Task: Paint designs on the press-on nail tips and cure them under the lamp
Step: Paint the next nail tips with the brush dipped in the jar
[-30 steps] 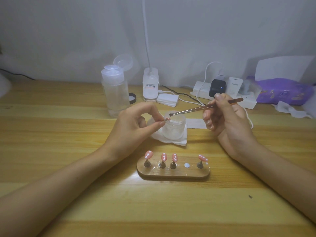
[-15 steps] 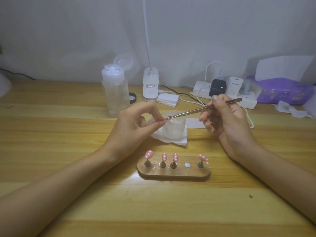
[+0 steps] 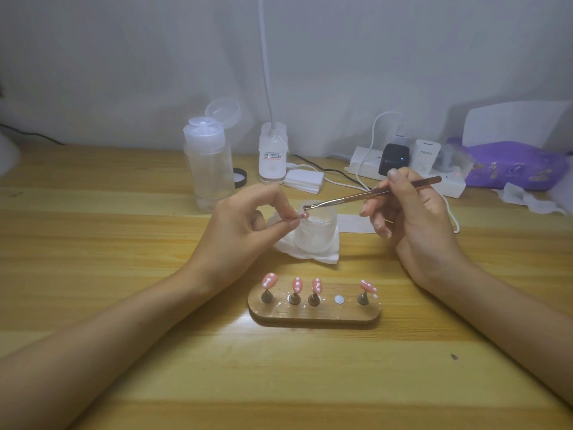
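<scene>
- Two bare hands are being held above the wooden table, just behind the wooden stand.
- One small nail tip, pink, is being pinched between thumb and forefinger of the left hand; the other fingers are being kept curled beneath.
- A slim metal tool (tweezers by the look, rose-gold in tone) is being gripped pen-fashion by the right hand, with thumb and fingers curled round its shaft.
- The tool's point is being aimed leftward, just above the pinched nail tip; whether they are touching cannot be told.
- Both are being held over the mouth of a frosted jar, which is being supported on a folded white tissue.
- Four dotted tips, pink with white spots, are being carried on small pegs on the wooden stand: three grouped at its left, one at its right end, with a bare round disc between.
- At the back of the table a clear pump bottle is being kept with its lid flipped open, beside a white lamp base; a power strip and a purple packet are being kept further right.
</scene>
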A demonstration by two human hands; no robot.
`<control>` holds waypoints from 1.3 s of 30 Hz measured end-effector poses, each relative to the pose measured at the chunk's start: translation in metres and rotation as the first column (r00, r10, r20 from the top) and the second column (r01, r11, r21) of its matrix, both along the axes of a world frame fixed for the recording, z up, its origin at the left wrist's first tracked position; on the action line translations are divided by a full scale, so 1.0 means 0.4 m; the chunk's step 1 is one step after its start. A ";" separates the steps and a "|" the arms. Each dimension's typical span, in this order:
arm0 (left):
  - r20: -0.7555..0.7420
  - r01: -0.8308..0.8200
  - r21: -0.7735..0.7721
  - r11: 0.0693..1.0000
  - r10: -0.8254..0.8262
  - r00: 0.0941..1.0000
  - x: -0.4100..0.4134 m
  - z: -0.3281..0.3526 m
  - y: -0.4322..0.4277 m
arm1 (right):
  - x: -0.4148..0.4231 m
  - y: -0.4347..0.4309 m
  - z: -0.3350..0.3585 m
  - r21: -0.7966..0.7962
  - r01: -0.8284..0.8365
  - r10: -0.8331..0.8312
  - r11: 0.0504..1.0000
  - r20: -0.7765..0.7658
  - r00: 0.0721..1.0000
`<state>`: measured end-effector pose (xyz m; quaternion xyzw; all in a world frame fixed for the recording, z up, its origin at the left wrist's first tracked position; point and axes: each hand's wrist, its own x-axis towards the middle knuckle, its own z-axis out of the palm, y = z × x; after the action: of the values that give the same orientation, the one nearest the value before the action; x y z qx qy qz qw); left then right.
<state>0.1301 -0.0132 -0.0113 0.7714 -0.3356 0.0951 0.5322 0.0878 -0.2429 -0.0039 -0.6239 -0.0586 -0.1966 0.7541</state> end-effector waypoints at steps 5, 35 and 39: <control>0.001 -0.003 0.004 1.000 0.003 1.000 0.000 -0.001 0.001 | 0.000 -0.003 -0.005 -0.040 0.041 -0.042 0.998 -0.027 0.999; -0.064 -0.013 0.003 1.000 0.013 0.998 0.002 -0.002 -0.001 | -0.005 -0.001 -0.001 -0.037 0.063 -0.064 0.997 -0.008 0.998; -0.059 -0.006 0.007 1.000 0.006 0.998 0.001 -0.002 -0.001 | -0.007 0.003 0.004 -0.010 0.000 0.000 1.000 0.055 0.999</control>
<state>0.1305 -0.0136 -0.0120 0.7766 -0.3176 0.0726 0.5392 0.0849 -0.2417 -0.0023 -0.6219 -0.0801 -0.2133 0.7492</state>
